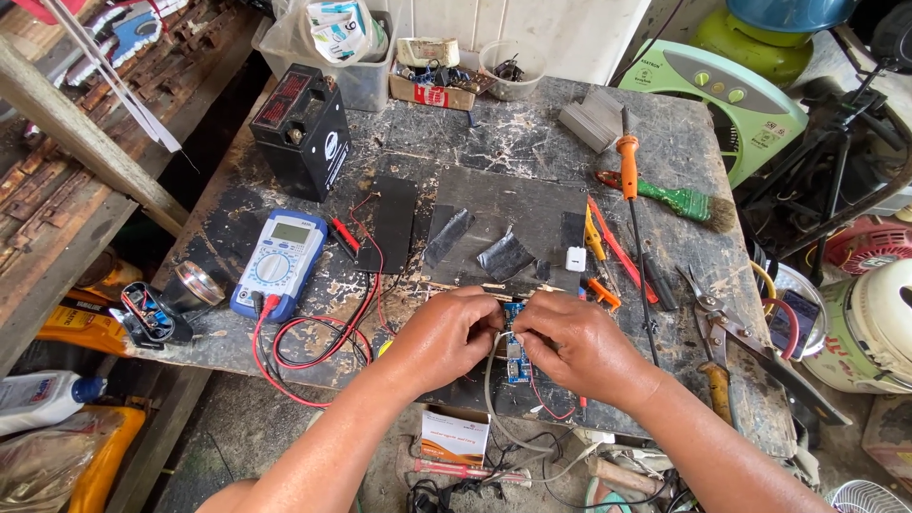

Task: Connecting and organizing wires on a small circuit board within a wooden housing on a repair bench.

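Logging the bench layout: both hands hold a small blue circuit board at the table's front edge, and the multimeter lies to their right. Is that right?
Not quite. The head view shows the multimeter to the left of the hands. Left hand and right hand do hold the small blue circuit board at the table's front edge.

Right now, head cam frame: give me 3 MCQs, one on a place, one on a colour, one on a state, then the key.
1. Where is the multimeter relative to the hands?
A. To their left
B. To their right
C. Under them

2. What colour is the handle of the soldering iron?
A. Green
B. Orange
C. Black

3. What are the left hand and right hand doing?
A. Resting flat on the table
B. Holding the black battery
C. Pinching at a small blue circuit board

Key: A, it lies on the table's left side; B, the handle is orange; C, both hands meet over the board.
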